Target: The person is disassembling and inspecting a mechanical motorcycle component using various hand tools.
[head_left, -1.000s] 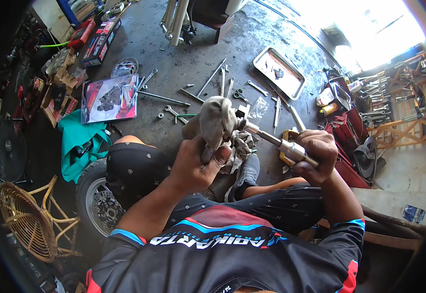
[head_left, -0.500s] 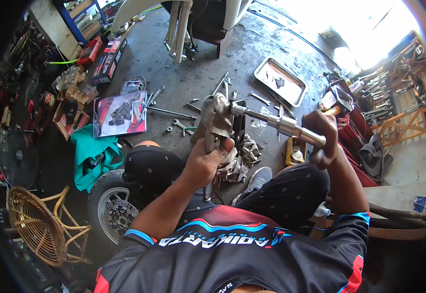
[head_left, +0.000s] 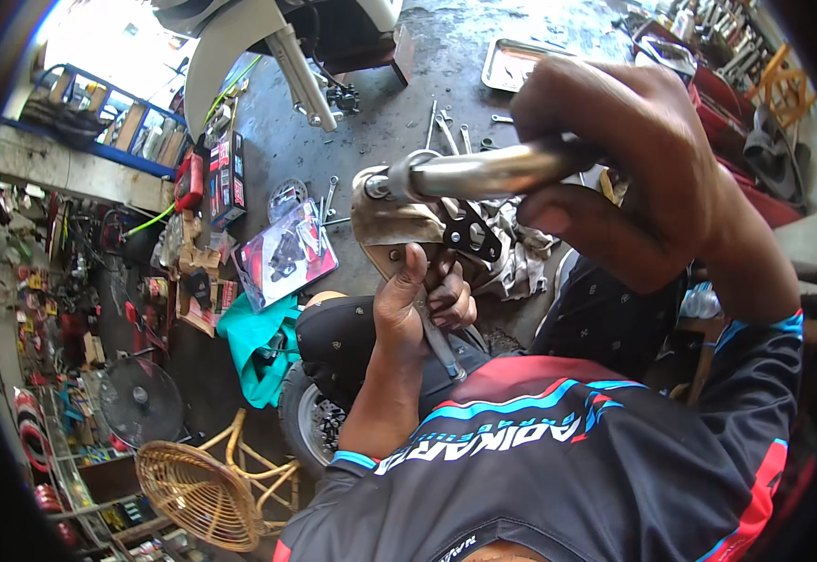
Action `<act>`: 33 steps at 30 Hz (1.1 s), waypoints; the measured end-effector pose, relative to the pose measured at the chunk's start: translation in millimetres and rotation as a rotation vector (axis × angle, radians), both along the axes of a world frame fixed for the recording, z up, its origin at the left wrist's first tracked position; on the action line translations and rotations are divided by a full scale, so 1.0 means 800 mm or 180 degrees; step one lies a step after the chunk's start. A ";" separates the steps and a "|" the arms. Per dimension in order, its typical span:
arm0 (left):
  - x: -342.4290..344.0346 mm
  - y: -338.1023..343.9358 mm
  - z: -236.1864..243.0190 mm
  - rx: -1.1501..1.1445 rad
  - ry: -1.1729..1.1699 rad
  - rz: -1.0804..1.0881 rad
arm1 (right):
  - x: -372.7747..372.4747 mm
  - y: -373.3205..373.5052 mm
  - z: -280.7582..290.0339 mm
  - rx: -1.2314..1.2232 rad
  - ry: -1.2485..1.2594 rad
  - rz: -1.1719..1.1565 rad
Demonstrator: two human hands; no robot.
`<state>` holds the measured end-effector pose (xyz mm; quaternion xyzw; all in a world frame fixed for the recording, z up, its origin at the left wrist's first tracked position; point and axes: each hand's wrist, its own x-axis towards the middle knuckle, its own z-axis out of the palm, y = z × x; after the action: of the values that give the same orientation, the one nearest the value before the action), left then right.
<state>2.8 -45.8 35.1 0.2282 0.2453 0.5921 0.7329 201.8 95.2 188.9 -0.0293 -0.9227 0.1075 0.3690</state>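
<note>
My right hand (head_left: pixel 652 159) is raised and closed round a chrome rod tool (head_left: pixel 502 171) with a thick collar. The tool's far end meets the rounded end of a grey metal part (head_left: pixel 394 223), though the exact joint is blurred. Below that, my left hand (head_left: pixel 406 314) wraps round the lower part of this piece, thumb pointing up. A rod (head_left: pixel 444 348) sticks out beneath the left hand toward my lap. A black bracket with cutouts (head_left: pixel 472 229) sits beside the grey part, and a crumpled rag (head_left: pixel 516 258) lies behind it.
Several wrenches (head_left: pixel 446 136) lie on the floor beyond, near a metal tray (head_left: pixel 502 67). Left of me are a blister pack (head_left: pixel 287 255), a teal bag (head_left: pixel 258 351), a wheel (head_left: pixel 307 412) and a rattan stool (head_left: pixel 198 487). A motorcycle's fork (head_left: pixel 301 80) stands ahead.
My right hand and the chrome tool have come up nearer my head. My left hand still holds the grey part, with its thumb now upright. The whole view has turned leftward.
</note>
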 end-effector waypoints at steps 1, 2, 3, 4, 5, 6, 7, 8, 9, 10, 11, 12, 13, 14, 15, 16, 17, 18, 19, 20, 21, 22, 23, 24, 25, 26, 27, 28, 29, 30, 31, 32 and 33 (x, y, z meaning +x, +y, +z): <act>0.001 -0.001 0.001 -0.0041 -0.0024 0.0055 | 0.002 0.003 0.000 -0.0003 0.0005 0.0059; 0.002 -0.002 0.003 -0.0077 -0.0055 0.0120 | 0.004 0.002 -0.001 0.0000 0.0002 0.0127; 0.005 -0.005 0.006 -0.0203 -0.0055 0.0185 | 0.006 0.002 -0.002 0.0015 -0.0030 0.0147; 0.005 -0.005 0.006 -0.0183 -0.0097 0.0213 | 0.009 0.002 -0.006 -0.0008 -0.0026 0.0060; 0.003 -0.004 0.005 -0.0383 0.0020 0.0156 | 0.011 0.003 -0.009 -0.0028 -0.0030 -0.0016; 0.004 -0.003 0.001 -0.0577 0.0093 0.0087 | 0.018 0.001 -0.008 0.0001 -0.0123 0.0016; 0.006 -0.009 -0.001 -0.0700 0.0077 0.0053 | 0.026 -0.004 -0.010 -0.0170 -0.0339 -0.0124; 0.012 -0.014 -0.002 -0.0693 -0.0014 0.0138 | 0.033 -0.007 -0.012 -0.0333 -0.0564 -0.0263; 0.020 -0.018 -0.005 -0.0947 0.0237 0.0181 | 0.042 -0.009 -0.024 -0.0464 -0.0678 -0.0223; 0.027 -0.023 -0.008 -0.1208 0.0484 0.0246 | 0.047 -0.010 -0.037 -0.0591 -0.0791 -0.0157; 0.025 -0.029 -0.023 -0.1190 0.0422 0.0184 | 0.050 -0.017 -0.043 -0.0883 -0.0985 -0.0100; 0.032 -0.035 -0.035 -0.1191 0.0307 0.0230 | 0.057 -0.023 -0.054 -0.1053 -0.1147 -0.0136; 0.036 -0.038 -0.044 -0.1146 0.0275 0.0264 | 0.061 -0.026 -0.069 -0.1149 -0.1255 -0.0173; 0.041 -0.042 -0.054 -0.1099 0.0244 0.0293 | 0.067 -0.029 -0.081 -0.1241 -0.1364 -0.0219; 0.044 -0.043 -0.064 -0.1023 0.0374 0.0260 | 0.071 -0.031 -0.086 -0.1309 -0.1429 -0.0160; 0.047 -0.040 -0.066 -0.1005 0.0286 0.0306 | 0.078 -0.031 -0.088 -0.1371 -0.1495 -0.0125; 0.048 -0.037 -0.067 -0.0835 0.0637 0.0214 | 0.091 -0.025 -0.090 -0.1530 -0.1636 0.0114; 0.049 -0.033 -0.071 -0.0674 0.0987 0.0127 | 0.101 -0.024 -0.094 -0.1692 -0.1777 0.0301; 0.045 -0.030 -0.084 -0.0663 0.1242 0.0003 | 0.107 -0.028 -0.097 -0.2034 -0.1872 0.0591; 0.045 -0.029 -0.091 -0.0670 0.1163 0.0024 | 0.113 -0.030 -0.101 -0.2386 -0.1961 0.0872; 0.045 -0.029 -0.094 -0.0512 0.1555 0.0036 | 0.118 -0.035 -0.108 -0.2627 -0.1964 0.1017; 0.046 -0.028 -0.092 -0.0360 0.1958 0.0046 | 0.122 -0.039 -0.114 -0.2880 -0.1949 0.1164; 0.045 -0.028 -0.084 -0.0338 0.2115 0.0030 | 0.122 -0.042 -0.115 -0.2872 -0.1861 0.1199; 0.047 -0.027 -0.081 -0.0372 0.2060 0.0025 | 0.122 -0.043 -0.118 -0.2921 -0.1763 0.1233; 0.048 -0.026 -0.080 -0.0257 0.2149 0.0121 | 0.124 -0.043 -0.119 -0.2873 -0.1723 0.1235; 0.051 -0.025 -0.083 -0.0146 0.2238 0.0219 | 0.125 -0.043 -0.121 -0.2826 -0.1682 0.1240; 0.052 -0.025 -0.090 -0.0202 0.2203 0.0219 | 0.123 -0.043 -0.123 -0.2878 -0.1717 0.1257; 0.054 -0.025 -0.097 -0.0015 0.2196 0.0401 | 0.120 -0.044 -0.122 -0.2806 -0.1694 0.1222; 0.055 -0.026 -0.103 0.0169 0.2191 0.0585 | 0.117 -0.043 -0.122 -0.2733 -0.1671 0.1190; 0.057 -0.026 -0.106 0.0114 0.2160 0.0588 | 0.116 -0.042 -0.123 -0.2781 -0.1705 0.1207; 0.059 -0.026 -0.109 0.0182 0.2077 0.0690 | 0.114 -0.040 -0.123 -0.2796 -0.1752 0.1247; 0.060 -0.026 -0.110 0.0251 0.1997 0.0795 | 0.114 -0.039 -0.125 -0.2809 -0.1797 0.1290; 0.061 -0.026 -0.111 0.0212 0.1989 0.0794 | 0.114 -0.041 -0.129 -0.2890 -0.1744 0.1338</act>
<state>51.4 -66.9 -53.9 0.3906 0.4646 0.5865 0.5363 292.9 62.6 85.3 -0.0275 -0.8320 0.5529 0.0373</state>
